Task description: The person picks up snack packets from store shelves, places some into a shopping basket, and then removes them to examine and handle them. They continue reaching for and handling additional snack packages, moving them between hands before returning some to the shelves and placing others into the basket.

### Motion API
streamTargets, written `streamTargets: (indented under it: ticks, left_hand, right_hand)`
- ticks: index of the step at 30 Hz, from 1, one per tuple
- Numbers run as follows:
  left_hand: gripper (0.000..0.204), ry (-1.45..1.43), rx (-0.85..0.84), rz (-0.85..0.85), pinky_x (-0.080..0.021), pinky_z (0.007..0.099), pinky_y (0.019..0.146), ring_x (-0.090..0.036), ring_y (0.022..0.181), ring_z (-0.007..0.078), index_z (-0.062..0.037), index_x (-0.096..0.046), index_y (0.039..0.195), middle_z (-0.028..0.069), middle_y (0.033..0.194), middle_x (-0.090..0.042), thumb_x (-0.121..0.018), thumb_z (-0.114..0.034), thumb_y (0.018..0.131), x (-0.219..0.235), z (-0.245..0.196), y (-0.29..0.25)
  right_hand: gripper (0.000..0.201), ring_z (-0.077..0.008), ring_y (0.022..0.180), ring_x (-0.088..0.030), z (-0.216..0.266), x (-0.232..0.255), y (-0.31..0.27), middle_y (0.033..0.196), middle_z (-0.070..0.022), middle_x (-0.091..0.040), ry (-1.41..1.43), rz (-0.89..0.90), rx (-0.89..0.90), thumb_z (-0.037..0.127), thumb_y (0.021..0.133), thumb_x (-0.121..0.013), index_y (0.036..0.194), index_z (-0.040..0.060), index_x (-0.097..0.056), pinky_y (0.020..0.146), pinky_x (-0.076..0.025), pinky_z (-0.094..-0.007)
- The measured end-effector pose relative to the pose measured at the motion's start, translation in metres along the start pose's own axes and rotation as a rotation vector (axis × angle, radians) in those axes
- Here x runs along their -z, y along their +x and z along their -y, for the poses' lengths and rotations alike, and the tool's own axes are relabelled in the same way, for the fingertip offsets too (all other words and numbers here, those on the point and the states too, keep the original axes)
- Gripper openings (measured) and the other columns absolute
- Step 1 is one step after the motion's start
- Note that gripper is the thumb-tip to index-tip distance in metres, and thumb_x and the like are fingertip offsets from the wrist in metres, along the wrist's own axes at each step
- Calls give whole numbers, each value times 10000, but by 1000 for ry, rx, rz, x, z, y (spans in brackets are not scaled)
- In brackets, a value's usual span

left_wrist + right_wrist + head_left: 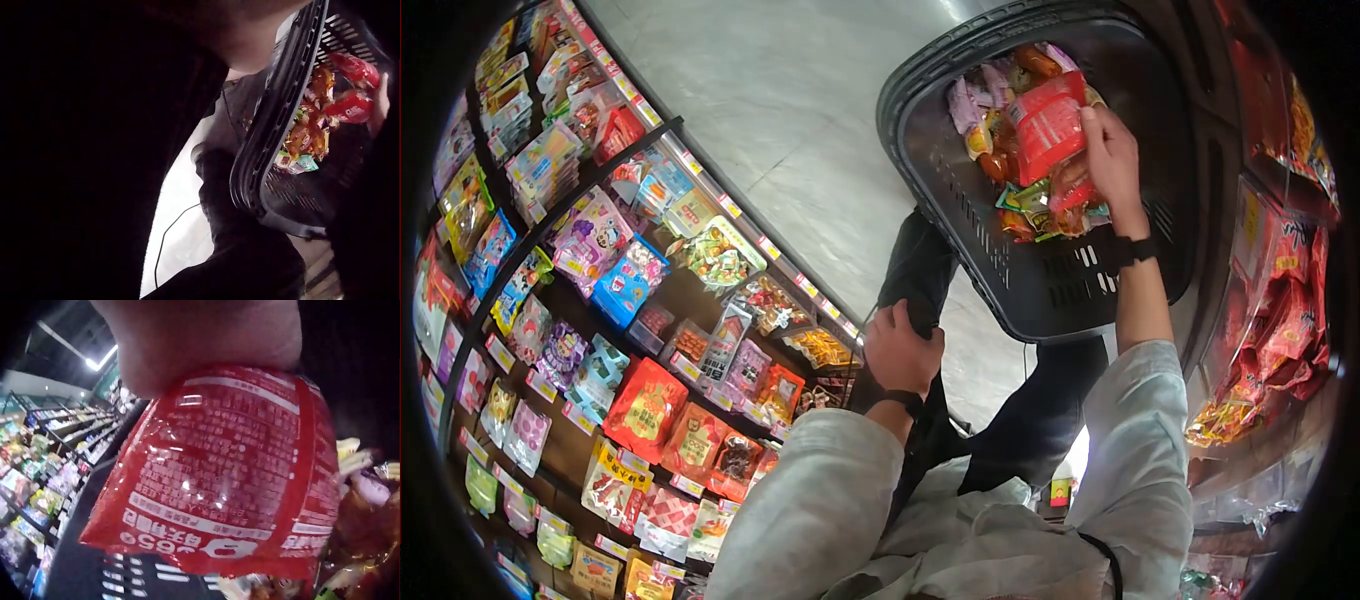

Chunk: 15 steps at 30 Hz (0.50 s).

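My right hand [1112, 165] grips a shiny red snack packet [1045, 125] inside the black shopping basket [1040, 325]. In the right wrist view the red packet [212, 469] fills the middle, its printed face toward the camera and the hand at its upper edge. Beneath and around it lie several small wrapped snacks, among them purple-wrapped pieces [967, 103], brown ones and a green packet [1028, 203]. My left hand [905, 350] rests on the knee of my dark trousers, outside the basket and holding nothing; its fingers are mostly out of the left wrist view.
Shelves of bagged snacks [645, 410] line the left side, with a price-tag rail [765, 245] along their edge. Grey floor [770, 90] runs between shelf and basket. More red packets [1285, 325] stand on a display at the right, close beside my right arm.
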<state>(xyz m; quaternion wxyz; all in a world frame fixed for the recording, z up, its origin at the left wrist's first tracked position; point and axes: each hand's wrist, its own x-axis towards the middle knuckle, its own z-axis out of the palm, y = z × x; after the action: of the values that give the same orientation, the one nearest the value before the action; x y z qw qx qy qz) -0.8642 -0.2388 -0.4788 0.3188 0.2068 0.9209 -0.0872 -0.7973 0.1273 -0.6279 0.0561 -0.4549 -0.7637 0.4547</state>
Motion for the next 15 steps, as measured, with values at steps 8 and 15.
streamTargets:
  ticks: [8,15]
  left_hand:
    - [606,36,-45,-3,-512,511,918,-611,1098,380,-82,-623,1248,149,1164,-623,-796,-344,729,-1,-1,5]
    - [618,58,-20,46,-501,521,925,-603,1129,371,-83,-614,1260,144,1189,-611,-788,-336,723,-3,-2,4]
  right_hand:
    - [346,-281,693,-624,8,52,-78,753,-175,-622,-35,340,-270,300,922,-734,824,-26,-674,686,-491,-383]
    - [362,-413,922,-712,-61,-16,-126,942,-251,-718,-424,596,-294,284,848,-768,1014,-23,-672,812,-560,-478]
